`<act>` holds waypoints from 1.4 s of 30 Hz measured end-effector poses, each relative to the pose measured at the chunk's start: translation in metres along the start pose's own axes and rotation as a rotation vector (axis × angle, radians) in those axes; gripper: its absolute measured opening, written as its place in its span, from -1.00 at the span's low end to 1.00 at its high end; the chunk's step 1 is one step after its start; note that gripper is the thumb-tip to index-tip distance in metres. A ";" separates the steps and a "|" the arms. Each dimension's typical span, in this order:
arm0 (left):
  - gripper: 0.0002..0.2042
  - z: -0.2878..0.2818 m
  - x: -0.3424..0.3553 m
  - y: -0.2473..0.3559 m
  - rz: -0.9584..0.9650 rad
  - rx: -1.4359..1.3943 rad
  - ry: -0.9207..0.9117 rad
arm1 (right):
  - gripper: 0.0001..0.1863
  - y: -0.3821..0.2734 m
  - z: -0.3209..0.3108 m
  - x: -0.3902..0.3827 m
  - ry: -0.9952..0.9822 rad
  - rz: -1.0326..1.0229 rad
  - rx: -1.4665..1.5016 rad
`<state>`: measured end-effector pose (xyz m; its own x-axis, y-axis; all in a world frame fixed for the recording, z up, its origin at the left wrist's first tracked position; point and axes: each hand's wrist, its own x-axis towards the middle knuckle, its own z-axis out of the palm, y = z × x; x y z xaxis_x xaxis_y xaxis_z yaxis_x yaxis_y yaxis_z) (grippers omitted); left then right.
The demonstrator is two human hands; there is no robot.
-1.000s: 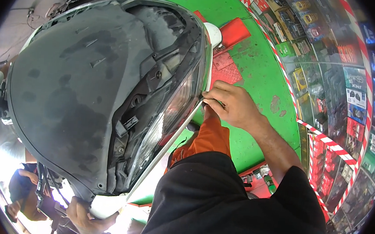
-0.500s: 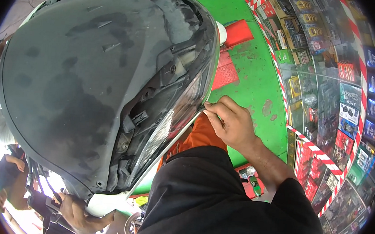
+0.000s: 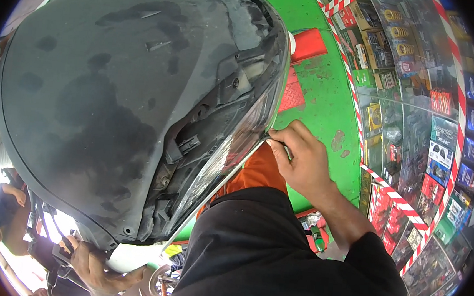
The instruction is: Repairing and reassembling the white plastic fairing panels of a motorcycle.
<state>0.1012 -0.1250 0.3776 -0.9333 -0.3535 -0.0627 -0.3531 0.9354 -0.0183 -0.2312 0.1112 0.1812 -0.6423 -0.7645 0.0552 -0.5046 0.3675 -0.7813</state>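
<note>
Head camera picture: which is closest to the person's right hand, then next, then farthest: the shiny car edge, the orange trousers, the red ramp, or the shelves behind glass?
From the right hand:
1. Shiny car edge: touching the fingertips, on its left.
2. Orange trousers: just below and left.
3. Red ramp: higher up, on the green floor.
4. Shelves behind glass: far right.
The last two are fairly close to call.

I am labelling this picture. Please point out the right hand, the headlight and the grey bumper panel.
right hand (image 3: pixel 301 161): head view, on the back of the hand.
headlight (image 3: pixel 231 147): head view, on its clear lens.
bumper panel (image 3: pixel 96 92): head view, on its grey inner surface.
</note>
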 end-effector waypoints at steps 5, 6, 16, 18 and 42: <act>-0.34 0.000 0.004 0.001 0.003 0.002 -0.030 | -0.89 0.009 -0.004 0.007 -0.092 -0.035 0.067; -0.33 0.000 0.004 -0.001 0.002 -0.012 -0.030 | -0.89 0.013 -0.001 0.005 -0.094 -0.034 0.065; -0.29 0.004 0.005 0.003 -0.036 -0.040 0.014 | -0.87 -0.006 0.010 -0.007 0.130 -0.062 -0.147; -0.29 0.002 0.005 0.002 -0.044 -0.029 -0.003 | -0.86 -0.010 -0.009 0.007 -0.130 -0.083 -0.179; -0.29 0.003 0.016 0.010 -0.077 -0.097 -0.004 | -0.84 -0.060 0.006 -0.016 -0.027 -0.030 -0.331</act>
<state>0.0824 -0.1211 0.3735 -0.9029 -0.4244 -0.0684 -0.4288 0.9004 0.0737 -0.1875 0.0978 0.2234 -0.6111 -0.7896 0.0555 -0.6859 0.4933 -0.5350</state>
